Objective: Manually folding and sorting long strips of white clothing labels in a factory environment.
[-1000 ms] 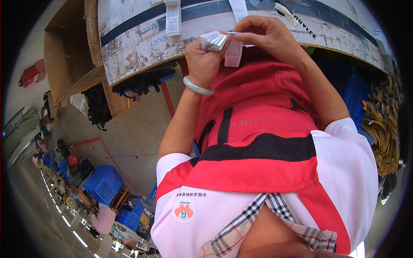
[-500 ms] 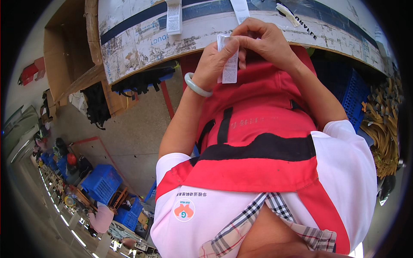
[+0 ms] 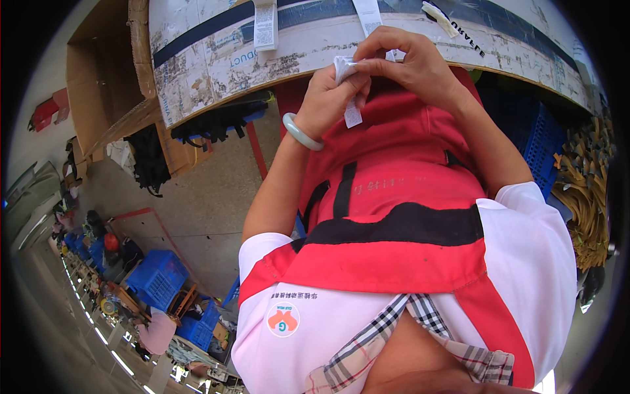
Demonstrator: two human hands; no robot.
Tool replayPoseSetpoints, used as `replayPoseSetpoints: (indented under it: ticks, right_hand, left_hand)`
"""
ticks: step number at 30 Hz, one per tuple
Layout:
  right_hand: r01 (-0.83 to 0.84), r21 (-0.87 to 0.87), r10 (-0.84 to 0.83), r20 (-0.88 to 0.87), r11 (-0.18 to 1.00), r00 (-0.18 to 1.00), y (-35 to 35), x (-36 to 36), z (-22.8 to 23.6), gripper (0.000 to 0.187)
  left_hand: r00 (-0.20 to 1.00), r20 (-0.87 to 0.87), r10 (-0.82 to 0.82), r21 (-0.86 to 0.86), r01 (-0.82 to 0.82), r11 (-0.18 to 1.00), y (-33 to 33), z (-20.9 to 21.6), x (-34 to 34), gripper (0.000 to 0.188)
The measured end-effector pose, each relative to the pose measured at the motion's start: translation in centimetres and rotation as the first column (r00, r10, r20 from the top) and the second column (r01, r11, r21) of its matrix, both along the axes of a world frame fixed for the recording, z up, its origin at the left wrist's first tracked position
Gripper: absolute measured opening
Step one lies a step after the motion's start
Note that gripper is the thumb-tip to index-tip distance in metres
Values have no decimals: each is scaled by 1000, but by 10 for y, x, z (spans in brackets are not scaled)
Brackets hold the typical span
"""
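Observation:
My left hand (image 3: pixel 327 98), with a pale bangle at its wrist, is closed round a small stack of white printed fabric labels (image 3: pixel 353 117). The lower end of the stack hangs below the fingers, and its top edge is bent and fanned. My right hand (image 3: pixel 420 71) is closed in a pinch, thumb and forefinger meeting at that top edge. A bit of white shows behind the right fingers. Both hands are in front of the table edge, over my red apron. On the table lie another label stack (image 3: pixel 265 31) and a white strip (image 3: pixel 367 16).
The table (image 3: pixel 216 77) has a worn, taped cardboard top. A whitish twisted piece (image 3: pixel 441 20) lies on its far right. An open cardboard box (image 3: pixel 105 85) stands at left. Blue crates (image 3: pixel 538 148) and bundled brownish strips (image 3: pixel 584 197) are at right. A person (image 3: pixel 157 331) is at lower left.
The label stack has gone from flat and upright to bent, its top spread and its lower end tilted. My left hand has turned slightly round it, and the right fingers have come to its top.

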State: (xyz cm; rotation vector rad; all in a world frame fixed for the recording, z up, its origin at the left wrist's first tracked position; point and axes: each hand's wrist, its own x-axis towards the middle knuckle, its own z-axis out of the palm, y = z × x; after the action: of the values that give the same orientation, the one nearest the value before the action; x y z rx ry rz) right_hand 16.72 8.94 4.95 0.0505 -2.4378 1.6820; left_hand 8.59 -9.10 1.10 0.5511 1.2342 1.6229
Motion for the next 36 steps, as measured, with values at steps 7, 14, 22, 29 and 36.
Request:
replayPoseSetpoints:
  ticks: [7, 14, 22, 29, 36]
  right_hand:
    - [49, 54, -46, -48, 997, 998, -5, 2, 0, 14]
    - [61, 14, -61, -23, 998, 998, -7, 3, 1, 13]
    - [43, 363, 25, -182, 931, 983, -7, 3, -2, 36]
    - [-64, 394, 49, 48, 917, 998, -18, 14, -3, 52]
    - [24, -359, 69, 242, 933, 968, -2, 9, -1, 11]
  left_hand:
    - [982, -185, 42, -48, -51, 998, 1, 4, 6, 16]
    - [949, -310, 58, -93, -91, 991, -2, 8, 9, 16]
    - [994, -20, 107, -41, -107, 993, -1, 5, 12, 14]
    - [977, 115, 178, -12, -178, 984, 1, 1, 16, 14]
    - [996, -90, 23, -12, -24, 1000, 4, 8, 18, 18]
